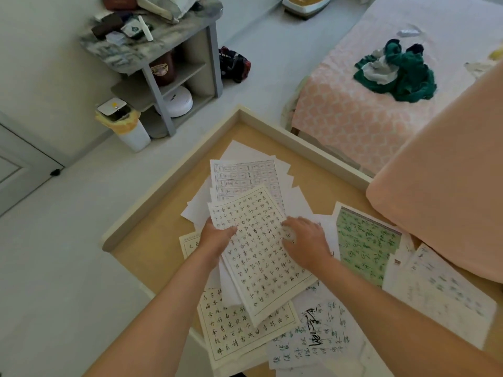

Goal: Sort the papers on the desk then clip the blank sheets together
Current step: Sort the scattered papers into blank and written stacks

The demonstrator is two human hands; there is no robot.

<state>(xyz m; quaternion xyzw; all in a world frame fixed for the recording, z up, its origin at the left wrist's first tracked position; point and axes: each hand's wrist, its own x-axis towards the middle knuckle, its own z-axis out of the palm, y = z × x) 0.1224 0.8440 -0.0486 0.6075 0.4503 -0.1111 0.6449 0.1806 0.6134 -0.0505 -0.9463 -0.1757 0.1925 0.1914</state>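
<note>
A heap of papers covers the wooden desk (152, 235). On top lies a calligraphy sheet (261, 257) with a grid of black characters. My left hand (216, 236) grips its left edge, thumb on top. My right hand (307, 240) rests flat on the sheet's right side, fingers spread. Behind it sits a printed grid sheet (245, 178), with blank white sheets (245, 152) fanned out underneath. More written sheets lie near me: a large-character page (234, 330), a black-and-green brushwork page (313, 336), a green-tinted page (364, 243) and a pale page (441, 292). No clip is visible.
The desk has a raised cream rim (299, 144) along its far and left edges. A peach-coloured cushion (446, 191) overhangs the desk's right side. Beyond are a bed with green clothes (397, 72), a grey shelf unit (168, 77) and a white bin (125, 123).
</note>
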